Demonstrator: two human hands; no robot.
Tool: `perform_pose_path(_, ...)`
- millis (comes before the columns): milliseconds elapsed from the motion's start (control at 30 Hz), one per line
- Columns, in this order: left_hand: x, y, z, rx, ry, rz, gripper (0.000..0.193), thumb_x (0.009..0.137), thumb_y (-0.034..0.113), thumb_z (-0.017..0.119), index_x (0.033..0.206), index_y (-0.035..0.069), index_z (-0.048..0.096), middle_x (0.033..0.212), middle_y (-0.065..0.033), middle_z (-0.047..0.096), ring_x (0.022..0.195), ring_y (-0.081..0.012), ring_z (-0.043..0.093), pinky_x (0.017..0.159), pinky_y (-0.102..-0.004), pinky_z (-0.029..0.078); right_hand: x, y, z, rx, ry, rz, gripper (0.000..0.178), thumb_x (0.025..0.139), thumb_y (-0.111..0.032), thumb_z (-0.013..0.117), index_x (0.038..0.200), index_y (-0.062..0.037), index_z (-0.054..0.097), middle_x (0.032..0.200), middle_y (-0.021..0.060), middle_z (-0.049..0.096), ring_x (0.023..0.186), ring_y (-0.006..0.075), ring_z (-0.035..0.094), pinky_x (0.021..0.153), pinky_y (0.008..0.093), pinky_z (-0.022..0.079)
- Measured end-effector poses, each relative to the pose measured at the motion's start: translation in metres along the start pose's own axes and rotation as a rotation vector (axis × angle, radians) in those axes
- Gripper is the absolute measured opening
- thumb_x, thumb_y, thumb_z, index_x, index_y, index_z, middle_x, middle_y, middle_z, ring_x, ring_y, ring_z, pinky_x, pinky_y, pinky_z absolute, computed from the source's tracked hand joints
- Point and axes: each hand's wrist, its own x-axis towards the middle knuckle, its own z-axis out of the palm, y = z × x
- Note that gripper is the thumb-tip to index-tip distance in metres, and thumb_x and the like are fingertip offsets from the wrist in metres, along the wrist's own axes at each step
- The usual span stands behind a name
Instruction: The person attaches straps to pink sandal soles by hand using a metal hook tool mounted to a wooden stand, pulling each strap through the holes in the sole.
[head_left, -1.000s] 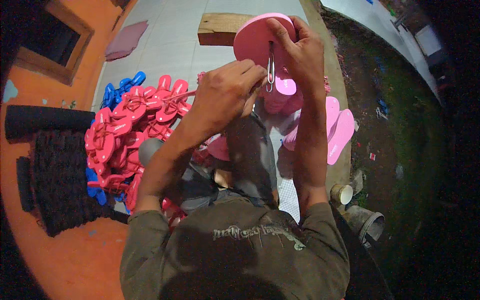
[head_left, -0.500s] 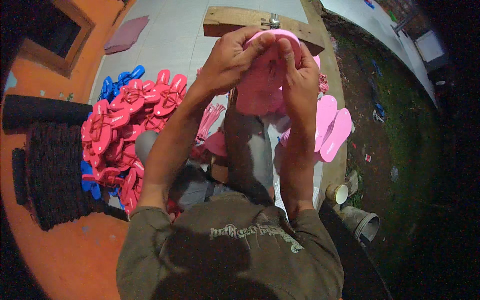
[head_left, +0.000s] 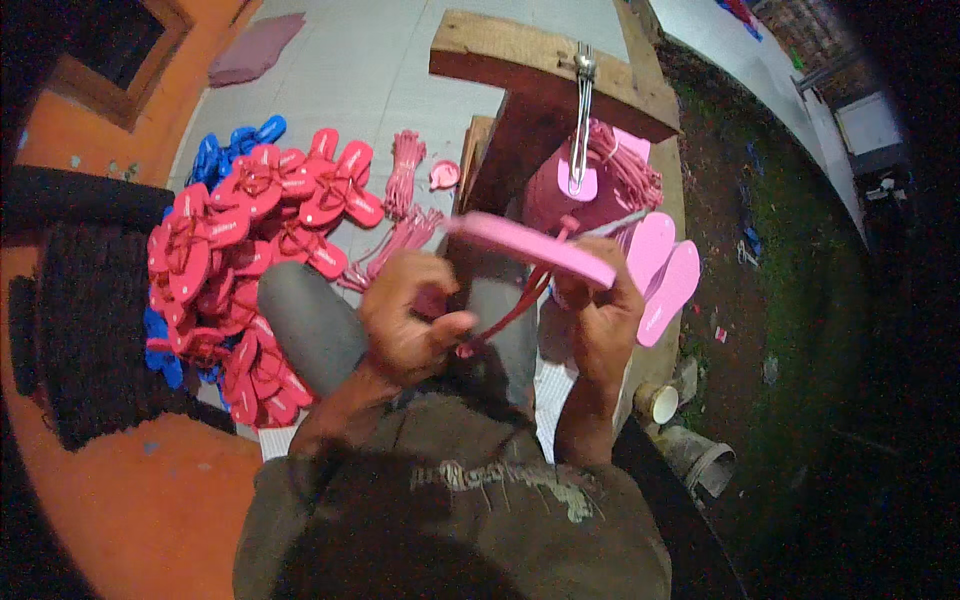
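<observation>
My right hand [head_left: 608, 300] grips one end of a pink flip-flop sole [head_left: 530, 247], held nearly edge-on above my lap. A dark red strap [head_left: 520, 303] hangs from its underside toward my left hand, and a small strap plug sticks out on the far side. Curled fingers of my left hand [head_left: 408, 318] close round a dark red piece of the strap, slightly blurred. Beyond the hands stands a wooden beam [head_left: 540, 62] on a post, with a long metal hook-like tool [head_left: 580, 120] fixed to it and reaching down over a pink sole piece.
Piled red flip-flops [head_left: 240, 215] lie at the left, with blue flip-flops [head_left: 240, 148] behind. Bundles of pink straps [head_left: 405, 170] rest on the tiles [head_left: 360, 60]. Loose pink soles [head_left: 670, 285] are at right, near a ledge and buckets [head_left: 700, 460]. A dark mat stack [head_left: 100, 330] stands left.
Both hands have come down and toward me from the wooden beam with the sole. The sole has turned edge-on, and my left hand has left it for the strap.
</observation>
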Motion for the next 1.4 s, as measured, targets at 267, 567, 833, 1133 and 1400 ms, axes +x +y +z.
perform_pose_path(267, -0.001, 0.033, 0.032, -0.373, -0.362, -0.891, 0.035, 0.082, 0.040, 0.051, 0.085, 0.004, 0.053, 0.065, 0.0019, 0.046, 0.058, -0.0059, 0.044, 0.052, -0.0223, 0.039, 0.002, 0.008, 0.029, 0.170, 0.141, -0.198, 0.020, 0.073, 0.002, 0.058, 0.092, -0.0044, 0.058, 0.101, 0.0121, 0.051, 0.091, 0.0221, 0.053, 0.077, 0.0301, 0.045)
perform_pose_path(567, 0.048, -0.037, 0.022, -1.127, 0.401, -0.660, 0.055, 0.075, 0.052, 0.052, 0.105, 0.006, 0.048, 0.092, -0.0060, 0.057, 0.088, -0.0212, 0.052, 0.081, -0.0369, 0.040, -0.025, 0.049, 0.003, 0.020, -0.078, 0.340, 0.040, 0.069, 0.000, 0.058, 0.107, -0.0006, 0.046, 0.103, 0.0093, 0.054, 0.095, 0.0184, 0.052, 0.086, 0.0292, 0.038)
perform_pose_path(833, 0.076, -0.022, 0.031, -0.319, -0.183, 0.108, 0.019, 0.074, 0.018, 0.061, 0.084, 0.002, 0.057, 0.083, -0.0096, 0.057, 0.075, -0.0176, 0.056, 0.064, -0.0293, 0.045, 0.022, 0.016, 0.011, 0.083, 0.068, 0.065, 0.022, 0.074, -0.011, 0.059, 0.093, 0.0012, 0.055, 0.091, 0.0096, 0.057, 0.082, 0.0203, 0.054, 0.076, 0.0295, 0.041)
perform_pose_path(1133, 0.132, 0.008, 0.025, -0.135, -0.396, 0.637, 0.024, 0.058, 0.014, 0.063, 0.079, 0.005, 0.062, 0.079, -0.0059, 0.057, 0.072, -0.0221, 0.055, 0.062, -0.0302, 0.046, 0.060, 0.026, -0.011, 0.160, -0.025, -0.459, 0.022, 0.070, -0.017, 0.062, 0.085, -0.0007, 0.062, 0.092, 0.0157, 0.056, 0.085, 0.0275, 0.055, 0.077, 0.0364, 0.044)
perform_pose_path(1400, 0.145, -0.006, 0.029, -0.165, -0.393, 0.603, 0.023, 0.059, 0.014, 0.063, 0.080, 0.005, 0.061, 0.082, -0.0056, 0.059, 0.073, -0.0222, 0.054, 0.063, -0.0307, 0.045, 0.072, 0.033, -0.011, 0.172, 0.000, -0.429, 0.022, 0.067, -0.016, 0.063, 0.083, 0.0002, 0.062, 0.088, 0.0160, 0.057, 0.084, 0.0289, 0.055, 0.077, 0.0393, 0.044)
